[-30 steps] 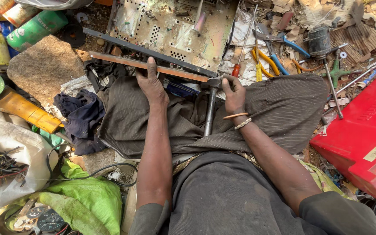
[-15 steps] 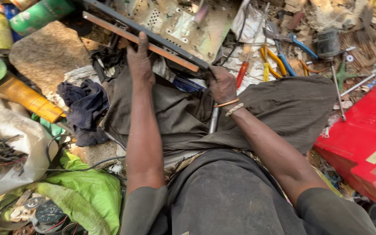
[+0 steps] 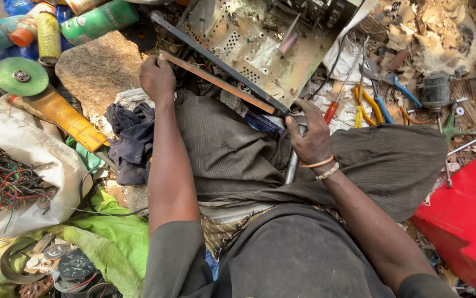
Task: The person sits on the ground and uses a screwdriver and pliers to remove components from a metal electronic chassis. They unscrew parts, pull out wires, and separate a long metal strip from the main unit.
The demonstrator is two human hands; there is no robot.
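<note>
My left hand (image 3: 157, 78) grips the left end of a rusty metal strip (image 3: 218, 83) that runs along the edge of a perforated metal chassis (image 3: 254, 41). A dark metal bar (image 3: 210, 58) lies beside the strip. My right hand (image 3: 311, 138) is closed around a grey steel tool shaft (image 3: 291, 168) that stands on my lap, just below the chassis corner. Both arms reach out over my grey-trousered legs.
An angle grinder with a green disc (image 3: 20, 76) and yellow body lies at the left, by spray cans (image 3: 47, 33) and a flat stone (image 3: 97, 69). A white sack of coloured wires (image 3: 6, 185) sits lower left. Pliers and screwdrivers (image 3: 367, 102) lie right; a red case (image 3: 464, 221) far right.
The chassis with its strip and bar has tilted up to the left. My left hand slid leftward along the strip to its end. My right hand stays on the steel shaft.
</note>
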